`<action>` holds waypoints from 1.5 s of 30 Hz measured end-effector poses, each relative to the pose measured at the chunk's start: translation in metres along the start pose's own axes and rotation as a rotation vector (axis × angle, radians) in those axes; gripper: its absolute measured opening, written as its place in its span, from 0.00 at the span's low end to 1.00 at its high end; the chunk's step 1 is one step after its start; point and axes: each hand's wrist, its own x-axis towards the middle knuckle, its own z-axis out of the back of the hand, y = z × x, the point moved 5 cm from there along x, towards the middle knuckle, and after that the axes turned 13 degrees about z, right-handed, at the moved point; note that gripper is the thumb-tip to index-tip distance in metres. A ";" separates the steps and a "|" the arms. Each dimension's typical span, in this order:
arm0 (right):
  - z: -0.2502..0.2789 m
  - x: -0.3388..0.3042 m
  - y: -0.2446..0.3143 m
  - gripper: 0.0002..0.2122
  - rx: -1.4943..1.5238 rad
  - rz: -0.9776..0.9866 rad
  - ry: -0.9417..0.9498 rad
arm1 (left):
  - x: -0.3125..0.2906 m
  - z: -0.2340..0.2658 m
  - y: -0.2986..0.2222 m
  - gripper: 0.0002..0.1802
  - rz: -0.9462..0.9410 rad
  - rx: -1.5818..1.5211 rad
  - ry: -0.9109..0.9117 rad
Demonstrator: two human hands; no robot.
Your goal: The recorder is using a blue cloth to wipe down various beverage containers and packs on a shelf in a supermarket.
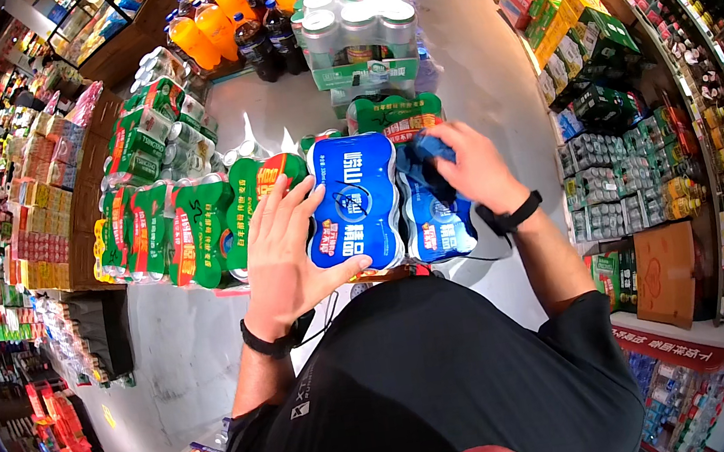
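Note:
My left hand (pixel 282 241) has its fingers stretched out and lies against the left side of a blue shrink-wrapped multipack of cans (pixel 353 195). The thumb reaches along the near edge of that pack. My right hand (pixel 471 166) is closed on a dark blue cloth (pixel 422 163), which rests on a second blue multipack (pixel 441 232) just to the right and covers part of its top. Left of my left hand runs a row of green-and-red multipacks (pixel 203 233). Another green pack (pixel 397 112) sits behind the two blue ones.
A tall stack of silver-topped can packs (pixel 360 34) stands beyond, beside orange and dark soda bottles (pixel 256 43). Loaded shelves (pixel 626 81) line the right side, with a brown carton (pixel 666 277) low down. More stacked goods (pixel 39 204) stand at the left.

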 end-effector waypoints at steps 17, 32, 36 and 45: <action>-0.027 0.050 0.003 0.16 0.547 0.095 -0.031 | 0.027 -0.063 -0.107 0.58 0.023 -0.020 0.066; 0.035 -0.037 0.123 0.15 0.871 0.195 -0.114 | -0.023 -0.061 -0.119 0.49 0.188 -0.509 -0.261; 0.043 -0.027 0.158 0.16 0.762 0.330 -0.117 | -0.031 -0.053 -0.104 0.47 0.097 -0.627 -0.384; 0.015 -0.007 0.230 0.13 0.553 0.537 0.046 | -0.073 0.007 -0.057 0.30 -0.011 -0.479 -0.519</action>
